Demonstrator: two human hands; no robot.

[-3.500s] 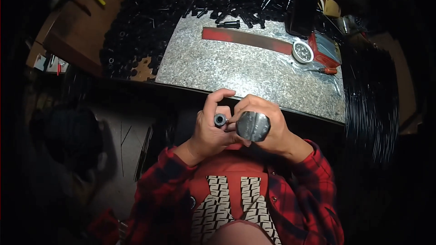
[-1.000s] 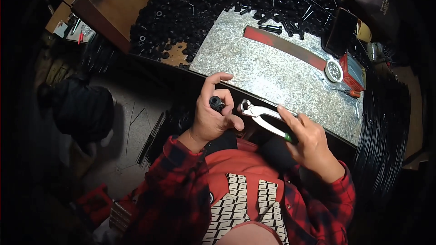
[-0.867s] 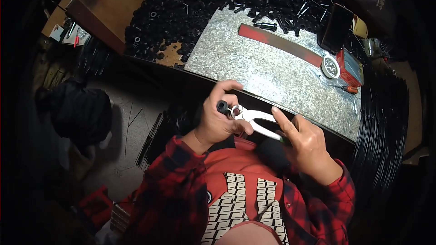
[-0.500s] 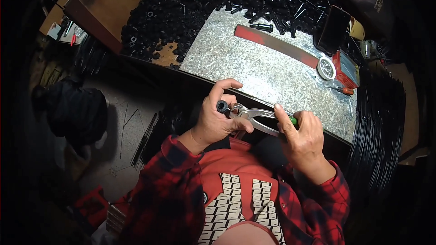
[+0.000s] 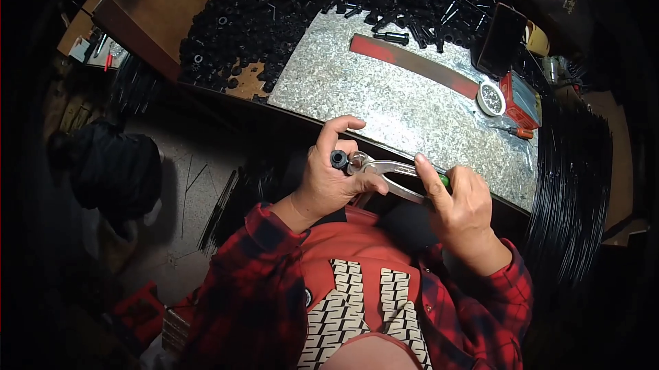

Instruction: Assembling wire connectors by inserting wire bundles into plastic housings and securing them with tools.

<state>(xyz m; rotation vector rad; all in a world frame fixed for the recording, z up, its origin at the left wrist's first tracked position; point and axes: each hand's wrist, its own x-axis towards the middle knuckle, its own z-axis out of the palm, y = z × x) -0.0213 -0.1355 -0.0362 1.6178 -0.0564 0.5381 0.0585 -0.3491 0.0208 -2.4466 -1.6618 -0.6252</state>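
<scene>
My left hand (image 5: 320, 181) is closed around a small black cylindrical part (image 5: 338, 158) with a hole in its end, its index finger stretched out above. Silver pliers (image 5: 392, 166) with a green grip reach across from the right, their jaws right beside the black part. Whether the jaws grip it cannot be made out. My right hand (image 5: 463, 209) is wrapped around the plier handles, its index finger lying along them. Both hands are held in front of my body, just off the near edge of the worktable (image 5: 329, 88).
Many black parts (image 5: 254, 20) are heaped at the back and left of the table. A red-grey bar (image 5: 412, 66), a white bowl (image 5: 491, 99), a red box (image 5: 519, 99) and an orange-handled screwdriver (image 5: 523, 133) lie on it. Thin black rods (image 5: 573, 191) hang at the right.
The black part has shifted slightly to the right in my left hand. My right hand and the pliers have moved very little, and the view has tilted a touch.
</scene>
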